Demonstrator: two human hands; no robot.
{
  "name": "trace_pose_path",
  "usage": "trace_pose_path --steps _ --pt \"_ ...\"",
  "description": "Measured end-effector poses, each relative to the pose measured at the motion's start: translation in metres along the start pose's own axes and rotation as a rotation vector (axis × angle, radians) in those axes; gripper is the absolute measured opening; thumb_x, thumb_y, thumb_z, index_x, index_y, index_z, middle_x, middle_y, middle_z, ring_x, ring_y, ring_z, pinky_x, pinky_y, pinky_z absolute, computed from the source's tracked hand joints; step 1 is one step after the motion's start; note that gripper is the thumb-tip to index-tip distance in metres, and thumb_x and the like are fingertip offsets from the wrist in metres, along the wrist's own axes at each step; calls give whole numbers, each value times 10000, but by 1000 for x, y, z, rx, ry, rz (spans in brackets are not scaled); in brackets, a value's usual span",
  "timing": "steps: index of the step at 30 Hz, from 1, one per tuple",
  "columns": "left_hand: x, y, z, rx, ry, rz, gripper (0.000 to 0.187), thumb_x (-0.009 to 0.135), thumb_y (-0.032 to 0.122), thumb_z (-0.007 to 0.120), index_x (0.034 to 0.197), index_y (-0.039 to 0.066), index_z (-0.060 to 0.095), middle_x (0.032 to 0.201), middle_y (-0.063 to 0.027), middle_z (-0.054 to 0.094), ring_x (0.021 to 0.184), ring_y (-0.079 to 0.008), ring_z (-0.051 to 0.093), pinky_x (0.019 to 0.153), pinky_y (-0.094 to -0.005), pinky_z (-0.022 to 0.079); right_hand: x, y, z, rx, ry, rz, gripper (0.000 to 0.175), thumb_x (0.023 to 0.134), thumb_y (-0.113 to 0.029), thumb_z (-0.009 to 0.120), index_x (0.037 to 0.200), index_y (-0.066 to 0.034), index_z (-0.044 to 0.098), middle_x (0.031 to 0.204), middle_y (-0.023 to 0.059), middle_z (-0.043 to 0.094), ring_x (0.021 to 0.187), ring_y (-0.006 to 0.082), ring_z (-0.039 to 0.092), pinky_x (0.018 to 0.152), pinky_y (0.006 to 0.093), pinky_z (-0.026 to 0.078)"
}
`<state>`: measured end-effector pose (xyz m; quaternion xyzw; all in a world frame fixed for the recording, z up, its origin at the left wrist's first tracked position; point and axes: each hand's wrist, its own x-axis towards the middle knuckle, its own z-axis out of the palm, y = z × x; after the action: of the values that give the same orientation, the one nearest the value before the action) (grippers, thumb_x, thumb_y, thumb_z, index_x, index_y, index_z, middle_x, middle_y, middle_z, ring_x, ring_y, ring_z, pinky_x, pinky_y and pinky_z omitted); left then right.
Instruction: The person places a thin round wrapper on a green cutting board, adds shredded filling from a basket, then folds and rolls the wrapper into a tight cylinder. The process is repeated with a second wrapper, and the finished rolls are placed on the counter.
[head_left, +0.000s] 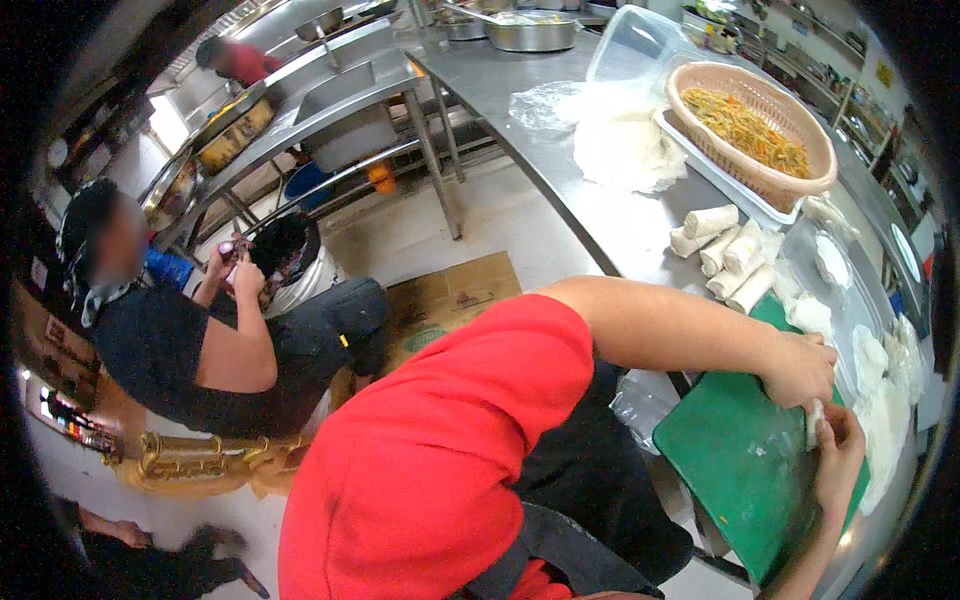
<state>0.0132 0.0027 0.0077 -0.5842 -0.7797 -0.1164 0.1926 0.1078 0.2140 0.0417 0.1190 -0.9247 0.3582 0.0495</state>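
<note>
My left hand (801, 369) and my right hand (838, 457) meet over the right side of a green cutting board (739, 450). Between them is a small pale wrapper roll (814, 421), gripped from both ends; the fingers partly cover it. Beyond my left hand, several rolled spring rolls (731, 255) lie stacked on the steel table. Loose thin white wrapper sheets (885, 427) spread along the board's far side. A pink plastic basket (679, 79) holds shredded vegetable filling (739, 131) and rests on a white tray (787, 217).
More wrapper sheets (626, 154) and a clear plastic tub (637, 45) occupy the steel table (517, 90). A round metal pan (532, 34) stands farther back. To the left, a seated person (187, 322) peels an onion above a white bucket (326, 262); another person (244, 60) is behind the sink (337, 90).
</note>
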Motion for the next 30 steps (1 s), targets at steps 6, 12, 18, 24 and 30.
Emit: trace_pose_path --steps 6,12,18,24,30 --pt "-12 -19 -18 -87 -12 267 295 861 227 666 1117 99 734 1064 -115 721 1091 -348 630 976 -489 475 6 -15 -4 -128 209 91 416 982 -202 650 1331 22 624 901 27 628 819 121 564 762 298 489" --pt "-26 -28 -34 -369 -90 243 292 890 144 676 1180 114 684 1183 -97 676 1290 -364 500 1129 -530 341 8 -5 0 -242 166 33 397 912 -143 657 1284 -7 659 969 172 657 902 303 642 848 392 521" --pt "-29 -29 -40 -449 -121 247 258 878 103 671 1136 106 687 1184 -71 686 1306 -360 477 1148 -525 321 70 -11 5 -616 118 -296 433 859 -51 580 1281 -47 675 1161 206 654 1152 385 583 1010 478 479" --pt "-32 -29 -41 -483 -124 261 270 865 72 657 1132 106 685 1188 -62 689 1304 -366 477 1151 -533 319 200 -13 33 -948 164 -3 587 825 -16 585 1370 -218 665 1580 166 431 1389 403 458 1138 539 413" --pt "-31 -30 -43 -470 -141 241 291 856 72 662 1142 112 698 1206 -55 692 1305 -365 475 1159 -533 310 230 -14 36 -873 23 151 572 818 -60 604 1372 -189 659 1572 179 449 1405 398 458 1141 521 417"
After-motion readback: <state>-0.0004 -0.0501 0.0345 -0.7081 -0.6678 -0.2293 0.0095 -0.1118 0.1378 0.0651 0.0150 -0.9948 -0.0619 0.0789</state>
